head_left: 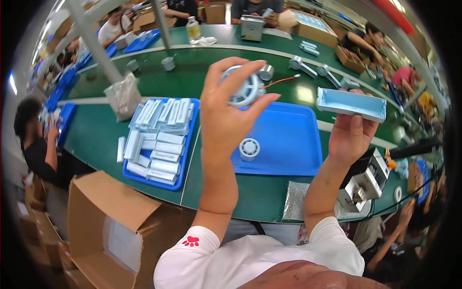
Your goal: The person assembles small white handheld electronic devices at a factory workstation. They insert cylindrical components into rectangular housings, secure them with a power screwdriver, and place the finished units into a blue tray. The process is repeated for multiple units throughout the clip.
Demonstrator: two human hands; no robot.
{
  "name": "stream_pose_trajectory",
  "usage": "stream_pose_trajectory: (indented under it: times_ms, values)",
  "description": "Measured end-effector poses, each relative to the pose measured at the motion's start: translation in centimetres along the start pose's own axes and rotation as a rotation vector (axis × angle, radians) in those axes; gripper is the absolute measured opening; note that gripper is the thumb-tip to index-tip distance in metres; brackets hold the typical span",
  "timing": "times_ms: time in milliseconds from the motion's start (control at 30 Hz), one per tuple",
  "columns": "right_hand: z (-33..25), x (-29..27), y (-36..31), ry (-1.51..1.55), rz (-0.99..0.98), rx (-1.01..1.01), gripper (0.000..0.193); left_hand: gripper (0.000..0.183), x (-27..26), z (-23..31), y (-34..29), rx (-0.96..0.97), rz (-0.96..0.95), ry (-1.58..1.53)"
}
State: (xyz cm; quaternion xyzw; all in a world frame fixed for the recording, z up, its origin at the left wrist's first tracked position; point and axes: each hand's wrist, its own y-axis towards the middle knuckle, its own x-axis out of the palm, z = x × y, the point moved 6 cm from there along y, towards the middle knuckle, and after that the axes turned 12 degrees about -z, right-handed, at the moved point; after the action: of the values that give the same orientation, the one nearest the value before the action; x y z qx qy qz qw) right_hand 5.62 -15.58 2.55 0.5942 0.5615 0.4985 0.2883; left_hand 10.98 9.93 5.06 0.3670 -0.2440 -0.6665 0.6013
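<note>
My left hand (216, 103) is raised over the bench, thumb and fingers closed round the rim of a pale blue round fan housing (244, 90) with a spoked grille. A thin red wire (283, 80) with a small white plug sticks out from it to the right. In my right hand (350, 137) is a pale blue, long, open-sided plastic shell (351, 104), its hollow side partly turned toward me. Below and between the hands, another round grilled fan housing (249, 149) stands in a blue tray (293, 137).
Left of it, a blue tray (193, 123) holds several white and pale blue oblong pieces (166, 158). Beside that tray stands a plastic bag (122, 98). An open carton (108, 202) is at lower left. Handheld fans (303, 66) lie on the green belt. Other people work around.
</note>
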Motion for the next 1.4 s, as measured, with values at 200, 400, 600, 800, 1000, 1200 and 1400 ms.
stream_pose_trajectory:
  times_ms: [200,400,600,800,1000,1200,1400]
  values:
    - [-2.8,0.3,0.6,-0.288,-0.088,-0.145,0.05,0.065,3.0,0.3,0.5,0.105,-0.121,0.05]
    - [-2.8,0.2,0.8,-0.204,-0.094,-0.167,0.054,0.07,4.6,0.3,0.5,0.183,-0.21,0.025]
    - [-3.4,0.4,0.9,-0.309,-0.163,-0.185,0.049,0.067,6.0,1.2,0.3,0.171,-0.224,-0.029]
    - [-2.7,-0.4,0.6,-0.111,-0.065,-0.095,0.057,0.068,5.6,0.7,0.3,0.165,-0.202,-0.098]
    - [-1.7,-0.6,0.6,0.029,-0.087,-0.009,0.059,0.074,5.4,0.0,0.1,0.165,-0.216,-0.232]
    - [-1.7,1.4,0.1,-0.085,-0.154,-0.023,0.06,0.085,6.4,-0.3,0.0,0.101,-0.26,-0.298]
    - [-1.9,2.7,-0.1,-0.313,-0.269,-0.145,0.056,0.086,7.0,0.2,-0.1,0.03,-0.282,-0.219]
